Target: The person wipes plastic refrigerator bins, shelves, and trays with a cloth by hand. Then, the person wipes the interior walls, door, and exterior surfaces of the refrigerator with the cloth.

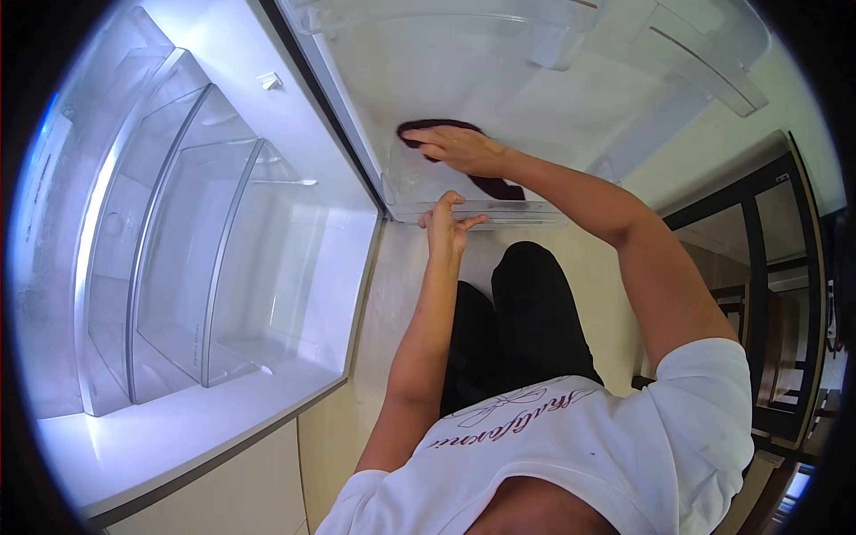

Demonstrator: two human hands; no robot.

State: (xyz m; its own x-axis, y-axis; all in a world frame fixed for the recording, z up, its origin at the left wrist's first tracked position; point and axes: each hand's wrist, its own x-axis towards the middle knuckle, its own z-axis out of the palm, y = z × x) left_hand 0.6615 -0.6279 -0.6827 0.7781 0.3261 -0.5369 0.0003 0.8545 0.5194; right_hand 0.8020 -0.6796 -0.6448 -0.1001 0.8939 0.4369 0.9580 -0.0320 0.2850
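My right hand (459, 150) presses a dark maroon cloth (499, 187) against the inside of the fridge door, just above the lowest door bin. Part of the cloth hangs down past the wrist towards the bin's rim. My left hand (444, 223) grips the front rim of that clear door bin (526, 210), its fingers bent over the edge. The white inner panel of the fridge door (374, 80) stands swung open in front of me.
To the left is the lit fridge interior (303, 259) with clear drawers (178, 259). Higher door bins (704, 71) jut out above my right arm. A dark-framed piece of furniture (758, 232) stands at the right. My knees (535, 294) are close below the door.
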